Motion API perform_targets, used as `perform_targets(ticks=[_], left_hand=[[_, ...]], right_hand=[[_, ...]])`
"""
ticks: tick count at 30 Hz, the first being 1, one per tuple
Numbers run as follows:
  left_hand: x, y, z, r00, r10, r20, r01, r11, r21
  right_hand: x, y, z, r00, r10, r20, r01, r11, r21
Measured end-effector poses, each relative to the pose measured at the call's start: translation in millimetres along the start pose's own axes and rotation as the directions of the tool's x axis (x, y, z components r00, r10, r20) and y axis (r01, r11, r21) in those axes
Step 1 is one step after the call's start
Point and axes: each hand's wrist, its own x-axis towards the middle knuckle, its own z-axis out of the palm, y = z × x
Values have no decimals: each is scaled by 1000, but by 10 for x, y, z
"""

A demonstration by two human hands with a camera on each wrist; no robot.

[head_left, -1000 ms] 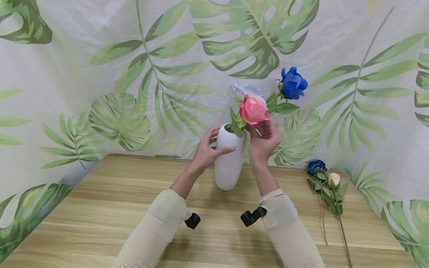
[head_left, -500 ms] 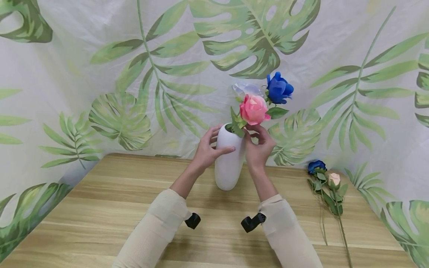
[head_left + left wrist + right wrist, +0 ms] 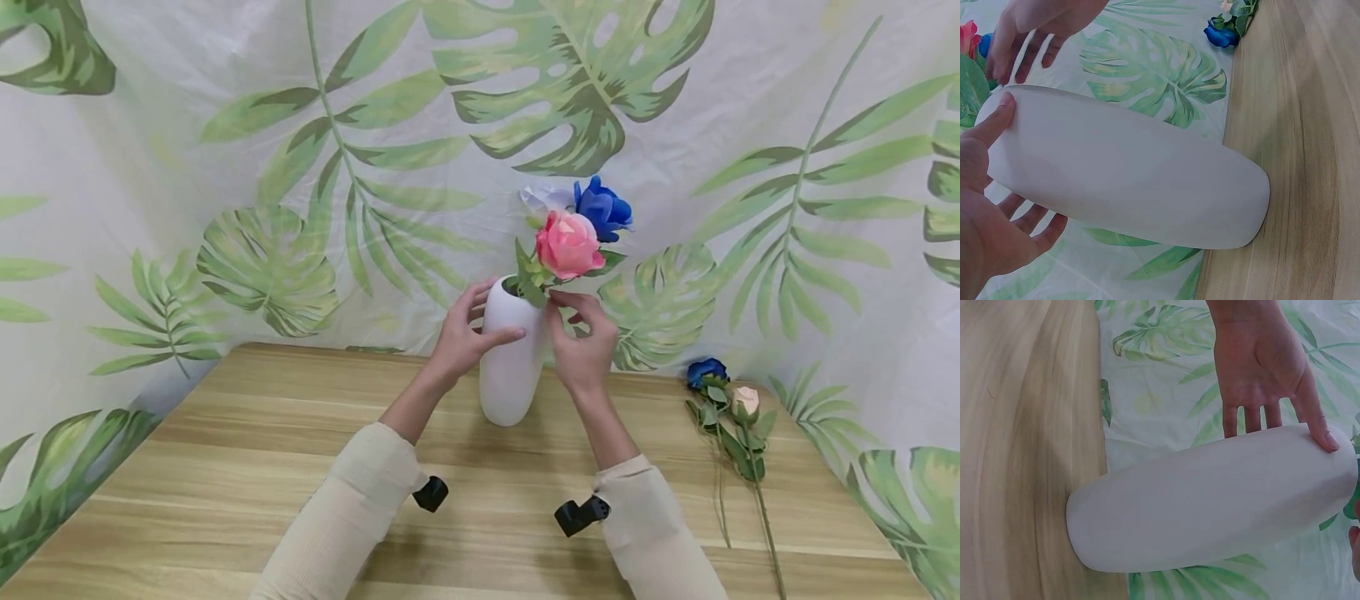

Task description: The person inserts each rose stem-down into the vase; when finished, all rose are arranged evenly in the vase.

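A white vase (image 3: 512,367) stands upright near the back of the wooden table (image 3: 225,467). My left hand (image 3: 467,335) holds its upper part, thumb across the front and fingers behind; the wrist views show the same hold (image 3: 988,187) (image 3: 1260,362) on the vase (image 3: 1129,175) (image 3: 1210,500). A pink rose (image 3: 567,243), a white flower (image 3: 542,198) and a blue flower (image 3: 602,208) rise from its mouth. My right hand (image 3: 581,342) sits at the rim's right side, fingers curled below the blue flower, pinching its stem, which is mostly hidden. That hand (image 3: 1041,22) points down at the mouth.
A blue flower (image 3: 708,372) and a peach bud (image 3: 747,402) lie with long stems on the table's right side, also visible (image 3: 1221,34) by the cloth. A leaf-print cloth (image 3: 150,167) walls the back and both sides.
My right hand has come down toward the vase rim, and the blue flower has sunk and shifted left to sit beside the pink rose. My left hand has kept its hold.
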Motion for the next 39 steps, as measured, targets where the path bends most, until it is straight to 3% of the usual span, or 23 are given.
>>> perform_targets(ticks=[3,7,12,15,18,27,33,39], left_hand=[[5,-8,0,1000,-7,0,7,1000,4],[4,-14,-2,1000,-14,6,14,1000,8],[3,-5,-8,1000,-8,0,8,1000,-2],[2,-4,-8,1000,-10,0,10,1000,-3],[0,-5,-4,1000,-12,2,12,1000,-1],[-8,8,-2,1000,-15,-1,15,1000,4],[-7,1,-3,1000,-17,0,17,1000,7],[-2,-2,1,1000,-10,-2,10,1000,6]], right_hand=[[19,4,-30,988,134,-74,-129,989,77],[109,-8,-37,941,309,-136,-270,932,243],[237,-44,13,919,382,-95,-313,857,410],[285,-47,46,914,393,-95,-315,839,444],[303,-45,68,914,387,-121,-301,848,435],[238,25,127,955,280,-102,-219,892,396],[234,26,135,973,225,-42,-209,949,235],[261,11,125,963,268,10,-267,957,111]])
